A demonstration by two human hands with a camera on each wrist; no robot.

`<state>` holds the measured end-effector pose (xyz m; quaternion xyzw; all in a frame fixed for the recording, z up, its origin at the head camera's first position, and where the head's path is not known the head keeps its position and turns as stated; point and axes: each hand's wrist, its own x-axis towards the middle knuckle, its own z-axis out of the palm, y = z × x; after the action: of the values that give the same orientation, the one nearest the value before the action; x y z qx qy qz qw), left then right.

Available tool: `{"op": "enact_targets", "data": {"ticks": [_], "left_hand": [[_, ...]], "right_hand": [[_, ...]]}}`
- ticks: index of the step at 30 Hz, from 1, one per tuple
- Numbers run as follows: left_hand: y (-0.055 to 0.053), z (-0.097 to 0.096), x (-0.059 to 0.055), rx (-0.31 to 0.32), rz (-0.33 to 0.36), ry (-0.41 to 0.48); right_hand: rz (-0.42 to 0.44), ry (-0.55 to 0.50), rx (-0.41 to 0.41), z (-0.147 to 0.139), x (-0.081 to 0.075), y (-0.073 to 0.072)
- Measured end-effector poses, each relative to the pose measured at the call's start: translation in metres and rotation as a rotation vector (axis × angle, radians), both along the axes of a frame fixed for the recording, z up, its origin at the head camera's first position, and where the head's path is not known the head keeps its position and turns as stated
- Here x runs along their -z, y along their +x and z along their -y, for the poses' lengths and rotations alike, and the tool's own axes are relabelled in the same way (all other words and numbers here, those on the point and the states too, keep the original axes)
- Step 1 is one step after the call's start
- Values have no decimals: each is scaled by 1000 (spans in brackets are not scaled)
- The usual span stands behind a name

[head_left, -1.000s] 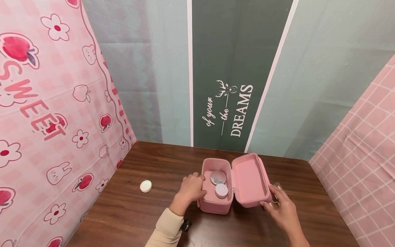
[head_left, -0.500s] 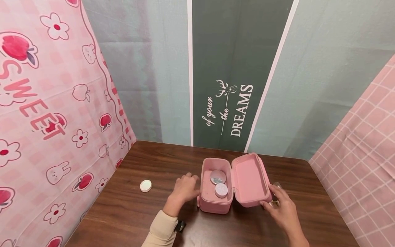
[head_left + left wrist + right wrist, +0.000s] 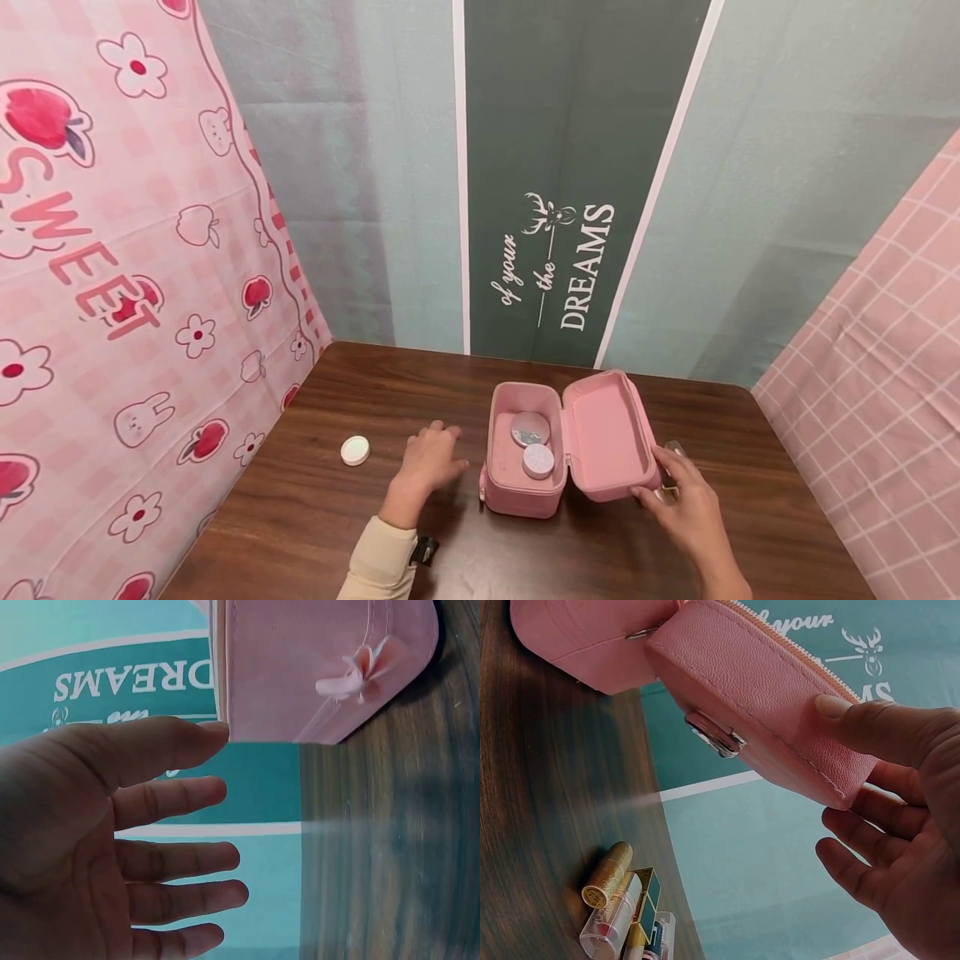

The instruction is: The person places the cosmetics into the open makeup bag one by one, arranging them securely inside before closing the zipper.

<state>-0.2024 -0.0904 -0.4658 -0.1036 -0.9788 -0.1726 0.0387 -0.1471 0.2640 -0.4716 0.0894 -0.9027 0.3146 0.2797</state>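
Note:
A pink zip-up cosmetic case [image 3: 522, 503] stands on the table with its lid [image 3: 611, 442] tilted out to the right. Inside it lie a larger round compact [image 3: 529, 428] and a smaller pale round container [image 3: 538, 461]. My right hand [image 3: 693, 510] pinches the lid's outer edge between thumb and fingers; the lid's handle [image 3: 716, 735] shows in the right wrist view. To the left of the case, my left hand [image 3: 429, 460] hovers with its fingers extended and nothing in them. The left wrist view shows a pink bow [image 3: 358, 675] on the case's side.
A small white round piece [image 3: 355, 451] lies on the left of the wooden table [image 3: 285, 517]. Beyond the right hand, several lipstick-like tubes, among them a gold one [image 3: 607, 876] and a clear-capped one [image 3: 609, 922], lie together. Printed cloths [image 3: 375, 208] hang around the table.
My left hand has let go of the case's left rim and moved left, away from it. The right hand and the lid have stayed in place.

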Motion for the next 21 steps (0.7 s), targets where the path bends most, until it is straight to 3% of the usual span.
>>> {"op": "enact_targets", "data": {"ticks": [11,21], "left_hand": [[-1,17,-3,-97,62,6],[-3,32,-3,-131,105,-22]], "right_hand": [[8,16,3,-1,0,0],[23,25,15,-2,2,-1]]}}
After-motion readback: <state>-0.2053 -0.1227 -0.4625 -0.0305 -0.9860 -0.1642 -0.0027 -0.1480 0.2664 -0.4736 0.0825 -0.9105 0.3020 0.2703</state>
